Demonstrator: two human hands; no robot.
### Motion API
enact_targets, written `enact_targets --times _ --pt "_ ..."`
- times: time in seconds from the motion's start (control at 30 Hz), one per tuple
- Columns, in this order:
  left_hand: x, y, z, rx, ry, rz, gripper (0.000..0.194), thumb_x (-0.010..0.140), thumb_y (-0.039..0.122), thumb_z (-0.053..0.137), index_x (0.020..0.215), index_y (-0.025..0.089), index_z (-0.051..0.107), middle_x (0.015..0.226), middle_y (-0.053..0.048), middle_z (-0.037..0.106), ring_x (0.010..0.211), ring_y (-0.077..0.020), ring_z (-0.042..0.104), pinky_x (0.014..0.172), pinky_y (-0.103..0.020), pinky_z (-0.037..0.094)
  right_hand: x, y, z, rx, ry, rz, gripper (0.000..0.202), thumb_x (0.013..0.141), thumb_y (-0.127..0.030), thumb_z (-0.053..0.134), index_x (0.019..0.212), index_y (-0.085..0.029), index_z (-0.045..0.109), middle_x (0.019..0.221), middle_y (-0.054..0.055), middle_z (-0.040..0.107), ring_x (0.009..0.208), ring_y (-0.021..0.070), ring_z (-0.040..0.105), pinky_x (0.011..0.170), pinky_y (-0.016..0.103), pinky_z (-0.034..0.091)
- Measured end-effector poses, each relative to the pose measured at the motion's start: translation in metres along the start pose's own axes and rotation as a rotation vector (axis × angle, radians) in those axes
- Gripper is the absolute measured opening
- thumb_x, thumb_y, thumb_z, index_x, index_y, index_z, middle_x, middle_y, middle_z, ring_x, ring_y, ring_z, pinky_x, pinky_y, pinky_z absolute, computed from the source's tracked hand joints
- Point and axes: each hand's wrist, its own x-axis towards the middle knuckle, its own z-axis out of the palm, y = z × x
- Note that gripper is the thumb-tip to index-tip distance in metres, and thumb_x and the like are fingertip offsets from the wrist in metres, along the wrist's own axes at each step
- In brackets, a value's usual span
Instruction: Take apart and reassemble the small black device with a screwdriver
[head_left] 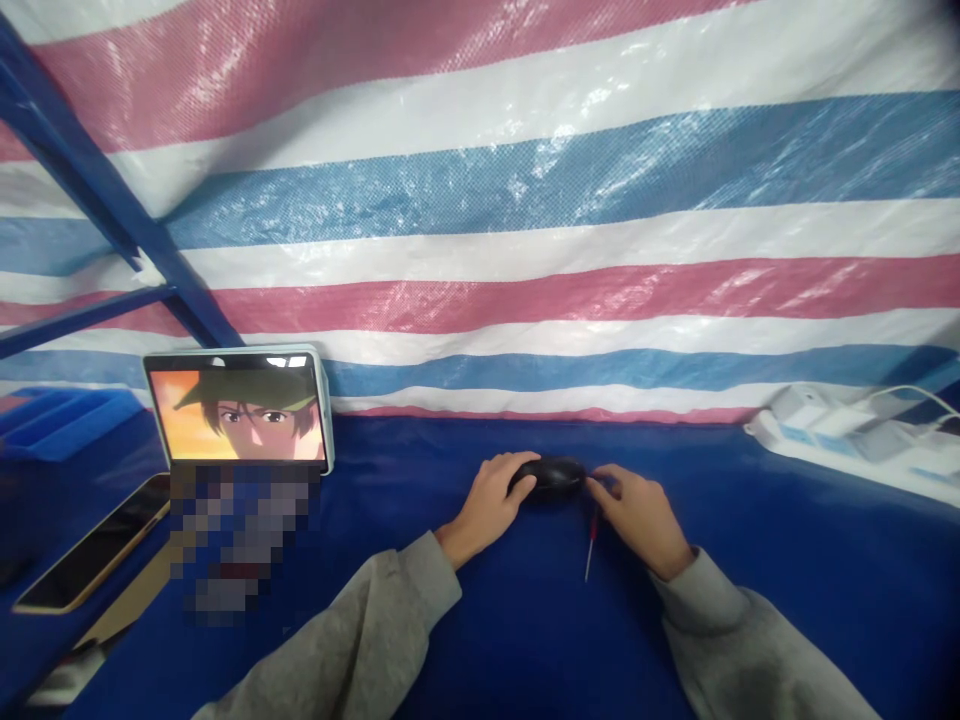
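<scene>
Clock centred on the mouse. 1 striped plastic sheet [525, 200], woven, shiny, creased; red, white and blue bands, fills 10 to 2 o'clock. 1 table [517, 640], smooth dark blue top, under everything. 1 blue frame [90, 170] at 10 o'clock, two straight bars meeting, white scrap at the joint. 2 sleeves, grey, soft fabric, ribbed cuffs: left sleeve [360, 620] at 8, right sleeve [750, 630] at 4.

1 tablet [247, 420], between 9 and 10, propped up, pale case, rounded corners; cartoon figure in green cap on screen. 1 pixelated patch [240, 540] just below it, contents hidden. 1 power strip [795, 445] at 3, white plastic, at least two white adapters on it, cable on top; pale blue areas too blurred to read. 1 tray [90, 415] at 9, blue, partly cut off. 1 phone [97, 545], between 8 and 9, flat, dark glass, gold-toned edge.

2 hands, bare. Left hand [491, 500] grips the left end of 1 mouse [559, 478]: black, glossy, rounded, on the table between the hands. Right hand [641, 515] has fingers bent at the mouse's right end; can't tell if gripping. 1 screwdriver [595, 522] at 5, red handle, thin metal shaft, by right fingertips; held or lying, can't tell.
</scene>
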Motion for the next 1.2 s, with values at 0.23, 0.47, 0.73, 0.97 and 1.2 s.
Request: enact_targets --times 0.23,0.47,0.73,0.97,1.2 --pt "0.001 0.000 0.004 0.307 -0.006 -0.063 0.034 0.107 0.031 0.032 0.133 0.032 0.054 0.110 -0.003 0.061 0.102 -0.0228 0.055 0.088 -0.040 0.041 -0.005 -0.002 0.003 0.009 0.180 -0.191 0.041 0.089 -0.043 0.051 0.122 -0.023 0.063 0.102 0.008 0.072 0.094 0.0262 0.069 0.086 0.041 0.053" --pt "0.000 -0.002 0.008 0.379 0.006 -0.026 0.035 0.107 0.028 0.031 0.135 0.031 0.052 0.111 -0.003 0.061 0.100 -0.0222 0.054 0.086 -0.038 0.040 -0.004 0.005 0.022 0.131 0.120 -0.443 0.050 0.091 -0.053 0.053 0.132 -0.024 0.058 0.131 0.011 0.063 0.123 0.0279 0.058 0.106 0.047 0.048" --pt "-0.003 0.002 0.005 0.298 0.030 -0.002 0.026 0.104 0.024 0.040 0.123 0.026 0.059 0.118 -0.003 0.065 0.104 -0.0222 0.057 0.092 -0.039 0.040 -0.005 0.000 0.015 0.145 0.093 -0.406 0.045 0.087 -0.055 0.059 0.118 -0.023 0.064 0.117 0.011 0.067 0.111 0.0284 0.063 0.101 0.049 0.051" --pt "-0.004 0.002 0.003 0.247 0.067 0.068 0.020 0.097 0.018 0.054 0.114 0.023 0.064 0.118 -0.004 0.068 0.106 -0.0228 0.060 0.092 -0.040 0.041 -0.008 -0.004 0.010 0.156 0.056 -0.422 0.044 0.087 -0.054 0.060 0.119 -0.024 0.064 0.116 0.010 0.066 0.106 0.0261 0.065 0.097 0.046 0.054" --pt "-0.004 -0.003 0.006 0.215 0.123 0.143 0.017 0.096 0.015 0.059 0.106 0.022 0.070 0.105 -0.004 0.072 0.100 -0.0212 0.064 0.088 -0.038 0.043 -0.009 -0.005 0.010 0.141 0.048 -0.407 0.044 0.087 -0.051 0.060 0.120 -0.023 0.063 0.116 0.010 0.065 0.109 0.0268 0.065 0.098 0.046 0.053"
